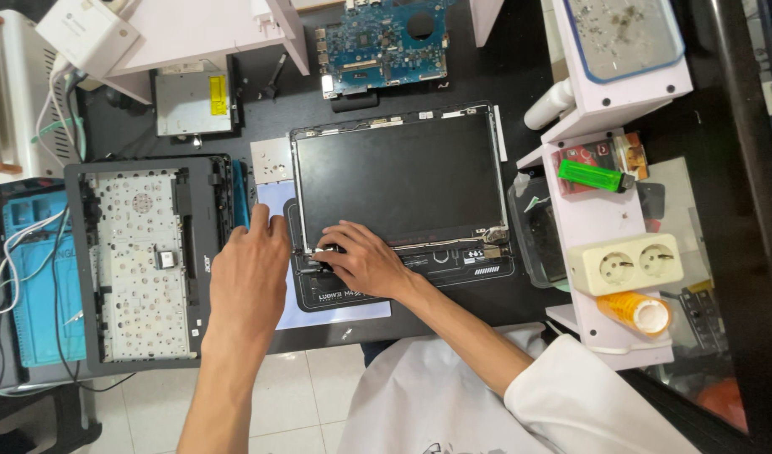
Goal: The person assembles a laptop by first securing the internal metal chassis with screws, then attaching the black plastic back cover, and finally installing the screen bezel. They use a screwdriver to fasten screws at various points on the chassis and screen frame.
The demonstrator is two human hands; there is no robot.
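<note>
One laptop screen panel (400,178), one keyboard chassis (142,261), one motherboard (384,44), one green lighter (593,176), two hands.

**Both hands low and close together at the bench**

From my remote seat I see both forearms reach forward and converge. My left hand (250,273) lies palm down, back to the camera, fingers extended and close together, wrist straight, forearm bare. My right hand (362,259) comes in from the right at a slant, fingers curled downward and fingertips pressed low, thumb tucked out of sight. The right forearm is bare below a white sleeve at the elbow. The hands sit just beside each other, not touching.
</note>
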